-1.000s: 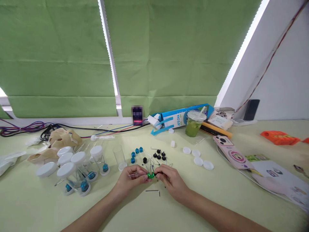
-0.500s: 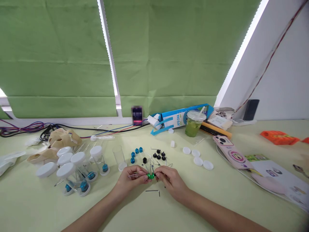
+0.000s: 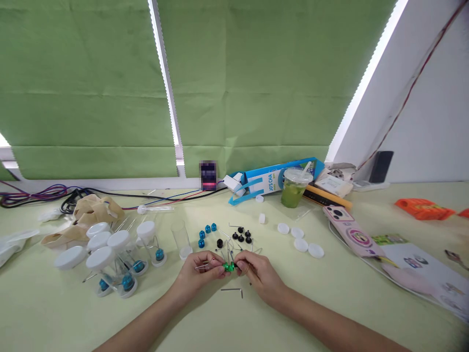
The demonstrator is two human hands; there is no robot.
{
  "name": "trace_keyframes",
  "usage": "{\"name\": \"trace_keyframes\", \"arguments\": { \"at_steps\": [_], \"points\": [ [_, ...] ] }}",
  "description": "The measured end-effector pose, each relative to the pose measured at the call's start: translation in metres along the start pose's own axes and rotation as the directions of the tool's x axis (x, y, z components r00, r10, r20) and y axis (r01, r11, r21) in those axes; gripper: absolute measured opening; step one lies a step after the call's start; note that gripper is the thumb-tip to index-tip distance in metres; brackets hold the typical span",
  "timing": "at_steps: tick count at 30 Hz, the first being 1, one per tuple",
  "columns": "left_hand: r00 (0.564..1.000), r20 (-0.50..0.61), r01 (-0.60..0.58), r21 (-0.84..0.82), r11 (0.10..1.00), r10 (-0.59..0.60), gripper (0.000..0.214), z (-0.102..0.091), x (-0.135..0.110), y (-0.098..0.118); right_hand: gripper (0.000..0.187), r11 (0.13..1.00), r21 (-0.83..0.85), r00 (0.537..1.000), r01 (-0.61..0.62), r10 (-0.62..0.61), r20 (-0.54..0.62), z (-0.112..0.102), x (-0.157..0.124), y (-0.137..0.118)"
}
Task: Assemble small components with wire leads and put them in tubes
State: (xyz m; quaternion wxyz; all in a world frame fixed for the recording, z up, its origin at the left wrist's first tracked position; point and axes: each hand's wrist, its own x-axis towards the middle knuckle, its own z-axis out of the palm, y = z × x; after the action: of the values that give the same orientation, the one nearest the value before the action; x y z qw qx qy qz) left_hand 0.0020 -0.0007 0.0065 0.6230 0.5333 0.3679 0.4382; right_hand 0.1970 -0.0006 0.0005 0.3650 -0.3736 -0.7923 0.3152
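Note:
My left hand (image 3: 198, 272) and my right hand (image 3: 256, 272) meet low over the table's middle, both pinching a small green knob (image 3: 229, 267) between their fingertips. A thin metal pin sticks out of my left fingers. A bent metal key (image 3: 232, 290) lies on the table just below the hands. Behind them sit several blue knobs (image 3: 206, 233) and several black knobs (image 3: 241, 235) with loose wire pins.
To the left stand several clear tubes with white caps (image 3: 110, 249) and one open clear tube (image 3: 181, 238). Loose white caps (image 3: 302, 242), a green drink cup (image 3: 294, 187), a pink phone (image 3: 350, 231), a blue carton (image 3: 269, 181), cables (image 3: 44, 193) and papers (image 3: 417, 264) ring the work area.
My right fingers have shifted slightly on the green knob, turning a little. Both hands stay in the same spot.

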Motion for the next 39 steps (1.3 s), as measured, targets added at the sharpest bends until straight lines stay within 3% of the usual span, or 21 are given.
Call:
{"name": "trace_keyframes", "arguments": {
  "at_steps": [11, 39],
  "points": [
    [1.000, 0.004, -0.013, -0.007, 1.000, 0.013, 0.012, 0.0007, -0.0006, -0.0005, 0.014, 0.976, 0.190, 0.994, -0.105, 0.106, 0.005, 0.0009, -0.0007, -0.0018],
    [0.999, -0.036, 0.014, -0.022, 1.000, -0.015, 0.011, 0.0020, -0.0009, 0.0019, 0.018, 0.960, 0.233, 0.988, -0.155, 0.155, 0.015, 0.0003, 0.0004, -0.0025]
  ]
}}
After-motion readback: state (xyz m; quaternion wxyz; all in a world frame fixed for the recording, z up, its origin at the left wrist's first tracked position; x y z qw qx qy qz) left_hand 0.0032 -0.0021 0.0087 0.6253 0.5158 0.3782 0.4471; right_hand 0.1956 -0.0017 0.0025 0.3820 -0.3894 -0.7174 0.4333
